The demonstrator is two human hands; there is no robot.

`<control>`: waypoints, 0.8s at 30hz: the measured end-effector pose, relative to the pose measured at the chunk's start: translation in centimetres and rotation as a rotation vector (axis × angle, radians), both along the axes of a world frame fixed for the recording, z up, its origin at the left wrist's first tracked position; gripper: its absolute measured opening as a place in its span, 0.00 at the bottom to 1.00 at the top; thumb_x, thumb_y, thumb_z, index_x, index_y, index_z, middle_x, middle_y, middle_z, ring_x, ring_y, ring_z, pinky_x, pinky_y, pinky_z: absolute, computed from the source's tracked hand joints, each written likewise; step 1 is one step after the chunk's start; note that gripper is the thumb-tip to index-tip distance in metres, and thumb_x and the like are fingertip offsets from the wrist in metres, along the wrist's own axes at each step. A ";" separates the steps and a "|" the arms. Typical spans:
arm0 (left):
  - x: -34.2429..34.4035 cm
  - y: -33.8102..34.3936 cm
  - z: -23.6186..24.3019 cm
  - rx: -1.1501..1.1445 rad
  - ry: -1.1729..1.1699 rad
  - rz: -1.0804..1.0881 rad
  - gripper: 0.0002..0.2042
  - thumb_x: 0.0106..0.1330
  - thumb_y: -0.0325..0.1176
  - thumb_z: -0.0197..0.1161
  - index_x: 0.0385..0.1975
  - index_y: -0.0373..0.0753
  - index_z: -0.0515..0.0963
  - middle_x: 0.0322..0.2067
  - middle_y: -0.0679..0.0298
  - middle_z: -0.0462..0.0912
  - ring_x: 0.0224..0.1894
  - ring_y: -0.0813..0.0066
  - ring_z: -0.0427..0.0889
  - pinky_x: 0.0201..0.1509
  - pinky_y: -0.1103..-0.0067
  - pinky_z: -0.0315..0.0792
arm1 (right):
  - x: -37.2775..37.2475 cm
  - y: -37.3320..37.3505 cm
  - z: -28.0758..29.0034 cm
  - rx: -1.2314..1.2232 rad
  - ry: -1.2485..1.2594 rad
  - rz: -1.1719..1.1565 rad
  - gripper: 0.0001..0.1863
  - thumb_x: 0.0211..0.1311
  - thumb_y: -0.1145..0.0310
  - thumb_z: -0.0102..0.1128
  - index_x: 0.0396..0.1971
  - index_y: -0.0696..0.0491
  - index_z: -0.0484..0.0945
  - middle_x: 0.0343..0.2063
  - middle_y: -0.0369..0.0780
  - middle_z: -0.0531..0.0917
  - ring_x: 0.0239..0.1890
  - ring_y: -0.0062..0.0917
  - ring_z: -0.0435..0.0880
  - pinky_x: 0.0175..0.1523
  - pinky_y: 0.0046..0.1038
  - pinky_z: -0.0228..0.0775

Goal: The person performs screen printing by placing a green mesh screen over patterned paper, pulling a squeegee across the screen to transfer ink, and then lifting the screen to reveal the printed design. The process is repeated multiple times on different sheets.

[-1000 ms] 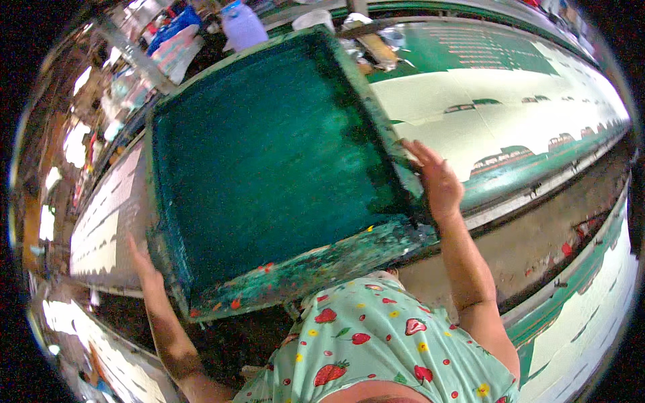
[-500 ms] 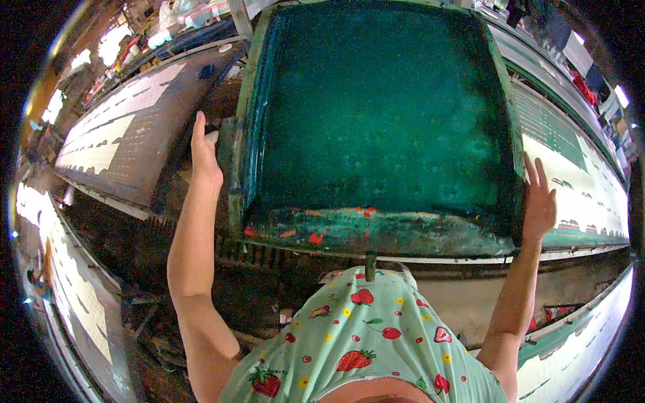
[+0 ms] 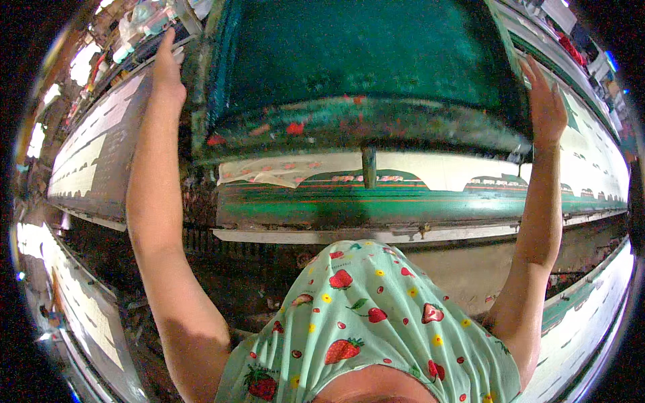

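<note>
A large screen printing frame (image 3: 366, 132) with a dark green, ink-covered mesh is held in front of me. Red and pale ink stains mark its near bar, and a short peg sticks out from the middle of that bar. My left hand (image 3: 168, 74) grips the frame's left side, its fingers partly hidden and something pale at the thumb. On the right side, my right hand (image 3: 549, 111) is closed against the edge, fingertips partly behind it. Under the near bar lies a printed cloth (image 3: 443, 171) with green bands and dark arched shapes on a long table (image 3: 383, 235).
Another long table with pale printed cloth (image 3: 87, 158) stands to the left. More printing tables (image 3: 591, 336) run along the lower right and the lower left. Plastic bags and clutter (image 3: 144, 23) sit at the far left. A dark gap lies beside the left table.
Both hands and the frame have moved away from me, toward the top of the view. The near strip of printed cloth, previously covered, now shows below the frame's bar.
</note>
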State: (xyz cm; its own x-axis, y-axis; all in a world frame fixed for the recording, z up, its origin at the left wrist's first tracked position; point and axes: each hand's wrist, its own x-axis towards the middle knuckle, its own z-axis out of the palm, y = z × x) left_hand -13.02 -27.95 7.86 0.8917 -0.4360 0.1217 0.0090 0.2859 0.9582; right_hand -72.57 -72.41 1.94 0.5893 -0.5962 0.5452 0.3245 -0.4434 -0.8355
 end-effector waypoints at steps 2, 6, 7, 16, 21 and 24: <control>-4.2 -2.5 -3.9 0.047 -0.096 0.097 0.37 0.71 0.63 0.69 0.69 0.38 0.77 0.64 0.55 0.81 0.63 0.58 0.80 0.65 0.57 0.76 | -2.1 -0.3 -2.6 0.081 0.028 -0.030 0.45 0.84 0.41 0.36 0.84 0.64 0.53 0.80 0.55 0.64 0.80 0.43 0.64 0.84 0.43 0.48; -5.4 -2.4 -14.6 0.107 0.142 0.071 0.33 0.72 0.58 0.70 0.62 0.32 0.83 0.55 0.58 0.87 0.53 0.65 0.86 0.61 0.65 0.78 | -4.5 -1.0 -11.0 0.629 -0.108 0.170 0.43 0.85 0.42 0.39 0.82 0.63 0.59 0.78 0.51 0.69 0.75 0.44 0.72 0.78 0.44 0.59; -7.6 -3.6 -16.4 0.111 0.107 0.173 0.32 0.73 0.57 0.70 0.61 0.30 0.84 0.54 0.59 0.88 0.51 0.66 0.86 0.59 0.67 0.78 | -5.1 -1.0 -13.6 0.600 -0.124 0.033 0.43 0.84 0.42 0.41 0.82 0.63 0.60 0.78 0.51 0.70 0.75 0.44 0.72 0.78 0.44 0.60; -13.7 -4.0 -27.7 0.170 0.131 0.222 0.34 0.75 0.55 0.68 0.64 0.27 0.81 0.60 0.57 0.85 0.59 0.66 0.80 0.67 0.68 0.70 | -9.7 -0.8 -23.9 0.794 -0.083 -0.063 0.43 0.81 0.40 0.47 0.78 0.63 0.66 0.70 0.52 0.78 0.72 0.44 0.75 0.77 0.46 0.63; -13.2 -3.6 -29.6 0.211 0.153 0.252 0.32 0.76 0.55 0.68 0.62 0.27 0.81 0.59 0.58 0.86 0.59 0.67 0.80 0.67 0.68 0.70 | -9.9 -1.3 -25.0 0.789 -0.089 -0.068 0.42 0.82 0.41 0.47 0.78 0.63 0.67 0.70 0.53 0.78 0.72 0.44 0.75 0.76 0.46 0.64; -13.3 -3.6 -30.1 0.178 0.154 0.235 0.33 0.75 0.55 0.68 0.62 0.26 0.80 0.59 0.55 0.85 0.60 0.65 0.80 0.68 0.67 0.70 | -9.9 -1.6 -25.3 0.795 -0.103 -0.073 0.41 0.82 0.42 0.47 0.78 0.62 0.67 0.71 0.51 0.77 0.73 0.43 0.74 0.76 0.45 0.64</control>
State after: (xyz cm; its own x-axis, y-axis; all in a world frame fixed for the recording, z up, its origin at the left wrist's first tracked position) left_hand -26.29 -31.56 -22.24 0.9723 -0.2186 -0.0824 0.1117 0.1252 0.9858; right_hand -82.49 -73.96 -23.38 0.5041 -0.8636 -0.0095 0.4099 0.2489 -0.8775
